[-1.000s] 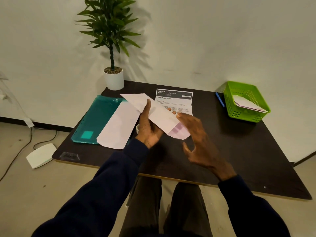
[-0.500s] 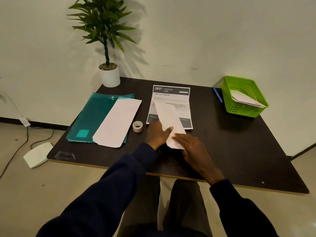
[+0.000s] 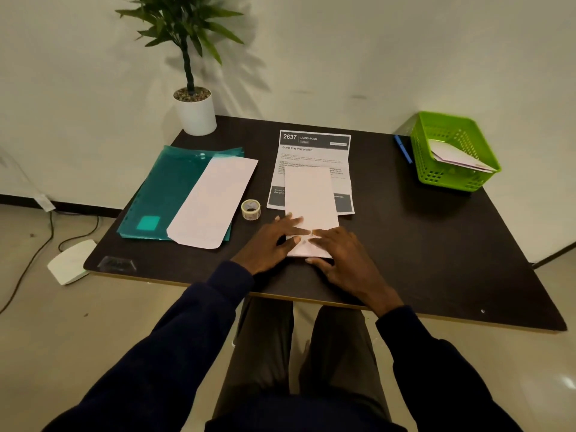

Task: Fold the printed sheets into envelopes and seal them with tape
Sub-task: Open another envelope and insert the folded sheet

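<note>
A white envelope [image 3: 310, 198] lies lengthwise on the dark table [image 3: 436, 244], its far end over a printed sheet [image 3: 314, 151] headed 2637. My left hand [image 3: 274, 241] and my right hand [image 3: 339, 257] both press flat on the envelope's near end, fingertips almost meeting in the middle. A small roll of clear tape [image 3: 251, 209] stands just left of the envelope. Another white envelope [image 3: 212, 202] lies on a teal plastic folder [image 3: 168, 194] at the left.
A green basket [image 3: 452, 151] holding folded papers stands at the back right, with a blue pen [image 3: 403, 149] beside it. A potted plant [image 3: 194, 110] occupies the back left corner. A white device [image 3: 71, 261] and cables lie on the floor to the left.
The envelope, held up in the air a second ago, was laid down on the table over the printed sheet. Both hands came down and now press its near end.
</note>
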